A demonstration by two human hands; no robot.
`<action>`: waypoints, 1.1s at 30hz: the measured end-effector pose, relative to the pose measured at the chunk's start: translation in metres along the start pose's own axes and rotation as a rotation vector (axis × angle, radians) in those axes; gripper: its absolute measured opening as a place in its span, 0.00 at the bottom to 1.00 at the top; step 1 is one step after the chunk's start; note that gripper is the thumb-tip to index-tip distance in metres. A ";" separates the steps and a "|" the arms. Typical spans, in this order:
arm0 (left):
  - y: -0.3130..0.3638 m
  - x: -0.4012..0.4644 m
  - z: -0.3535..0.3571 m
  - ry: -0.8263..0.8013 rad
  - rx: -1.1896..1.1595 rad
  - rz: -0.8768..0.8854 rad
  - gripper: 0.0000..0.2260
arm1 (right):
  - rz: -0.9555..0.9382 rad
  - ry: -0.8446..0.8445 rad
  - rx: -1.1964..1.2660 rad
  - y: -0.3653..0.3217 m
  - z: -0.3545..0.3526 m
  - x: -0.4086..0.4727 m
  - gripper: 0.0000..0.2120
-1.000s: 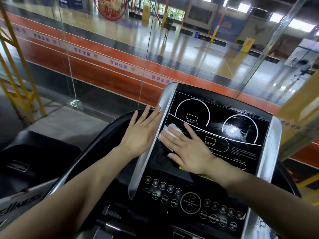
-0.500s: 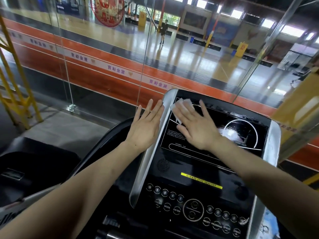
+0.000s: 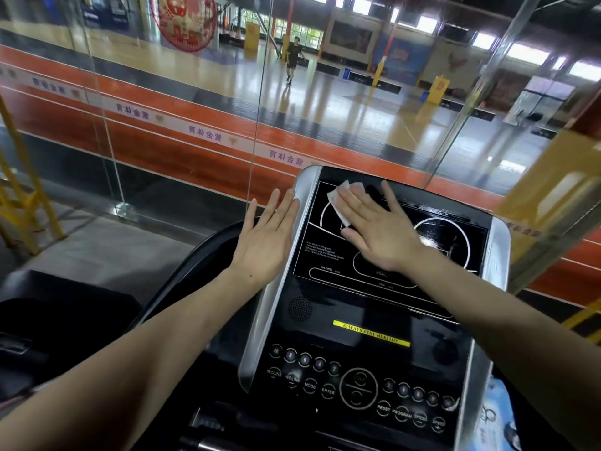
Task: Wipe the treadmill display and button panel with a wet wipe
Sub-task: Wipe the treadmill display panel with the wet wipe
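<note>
Glass wall [image 3: 182, 131] fronts a court; right hand [image 3: 377, 229], fingers flat, presses wipe [image 3: 338, 203] on display [image 3: 383, 255]; left hand [image 3: 263, 242] flat.

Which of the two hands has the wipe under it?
The right hand, flat on the black screen, presses the white wipe. The left hand rests bare against the silver side strip.

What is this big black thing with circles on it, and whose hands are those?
It is a treadmill console, the control board of a running machine. The picture comes from a camera worn on a person's head, so you see that person's own arms. The right hand presses a white wet wipe flat on the display to clean it. The left hand rests open against the silver side trim. Lower down is the button panel. Behind the glass wall is a sports hall.
</note>
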State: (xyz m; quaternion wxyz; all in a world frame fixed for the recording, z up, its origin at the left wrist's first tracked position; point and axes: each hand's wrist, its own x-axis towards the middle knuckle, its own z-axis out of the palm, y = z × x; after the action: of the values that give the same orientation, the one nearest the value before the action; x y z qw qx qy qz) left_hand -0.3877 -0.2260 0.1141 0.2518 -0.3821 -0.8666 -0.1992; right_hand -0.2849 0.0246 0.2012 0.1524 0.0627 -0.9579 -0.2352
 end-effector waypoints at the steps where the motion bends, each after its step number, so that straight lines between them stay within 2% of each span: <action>1: 0.000 0.000 0.000 0.011 0.005 -0.001 0.26 | -0.005 0.011 0.015 -0.012 0.003 -0.007 0.31; 6: 0.010 -0.001 -0.002 0.057 0.012 0.095 0.26 | -0.266 -0.067 0.026 -0.071 0.025 -0.083 0.33; 9: 0.019 0.005 -0.002 0.068 -0.014 0.120 0.26 | -0.335 -0.099 -0.018 -0.049 0.022 -0.070 0.32; 13: 0.025 0.013 -0.001 0.063 -0.038 0.127 0.26 | -0.025 -0.051 -0.012 0.007 0.001 -0.022 0.32; 15: 0.025 0.013 0.002 0.067 -0.046 0.125 0.25 | 0.048 -0.029 0.014 0.009 -0.001 -0.019 0.32; 17: 0.024 0.011 0.008 0.079 -0.043 0.130 0.25 | 0.017 -0.015 0.038 -0.012 0.007 -0.039 0.32; 20: 0.023 0.010 0.011 0.093 -0.048 0.146 0.24 | -0.167 -0.092 0.044 -0.048 0.024 -0.091 0.33; 23: 0.023 0.010 0.011 0.088 -0.060 0.151 0.25 | -0.282 -0.137 -0.018 -0.045 0.029 -0.099 0.32; 25: 0.024 0.011 0.009 0.081 -0.069 0.144 0.25 | -0.224 -0.123 -0.044 -0.020 0.021 -0.076 0.32; 29: 0.028 0.012 0.008 0.084 -0.058 0.113 0.25 | 0.059 -0.063 -0.005 0.030 0.000 -0.035 0.31; 33: 0.027 0.013 0.011 0.093 -0.015 0.128 0.25 | 0.042 -0.028 0.055 -0.009 0.016 -0.065 0.31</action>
State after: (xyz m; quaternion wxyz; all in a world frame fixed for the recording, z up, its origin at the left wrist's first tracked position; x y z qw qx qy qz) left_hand -0.3775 -0.1960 0.1169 0.3008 -0.4289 -0.8263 -0.2067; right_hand -0.2277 0.0357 0.1665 0.1422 0.0435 -0.9671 -0.2064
